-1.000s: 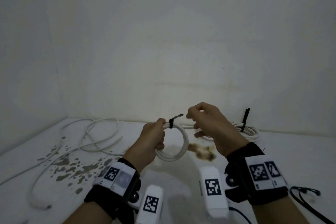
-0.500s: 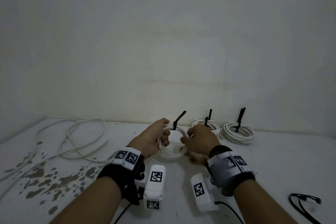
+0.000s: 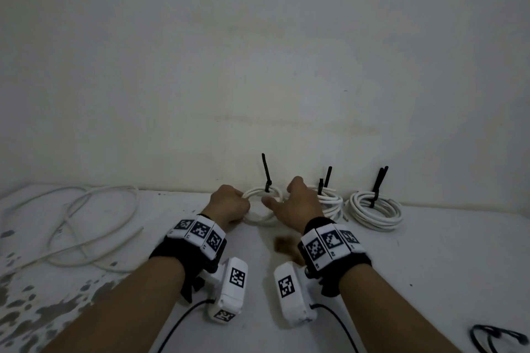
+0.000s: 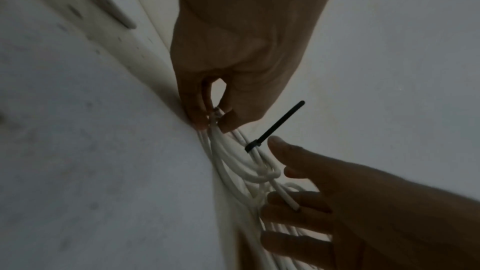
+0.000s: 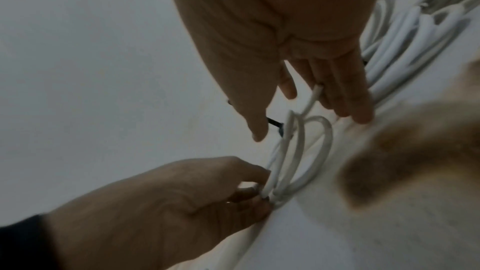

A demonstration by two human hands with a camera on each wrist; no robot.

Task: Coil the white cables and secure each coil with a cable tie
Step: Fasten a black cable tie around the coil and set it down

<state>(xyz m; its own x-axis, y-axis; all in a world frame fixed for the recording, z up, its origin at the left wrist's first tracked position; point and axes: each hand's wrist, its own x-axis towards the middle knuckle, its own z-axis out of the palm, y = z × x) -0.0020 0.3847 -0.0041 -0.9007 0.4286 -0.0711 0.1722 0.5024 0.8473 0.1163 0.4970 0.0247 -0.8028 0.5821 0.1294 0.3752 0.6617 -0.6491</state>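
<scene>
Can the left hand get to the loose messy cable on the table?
Probably yes, once it lets go. The left hand pinches the tied coil now, and the loose white cable lies uncovered on the table to its left.

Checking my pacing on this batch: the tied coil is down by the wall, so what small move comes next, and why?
Probably let the left hand release the tied coil. It rests on the table beside two finished coils, its cable tie is cinched, and the right hand is open. Loose cable waits at left.
</scene>
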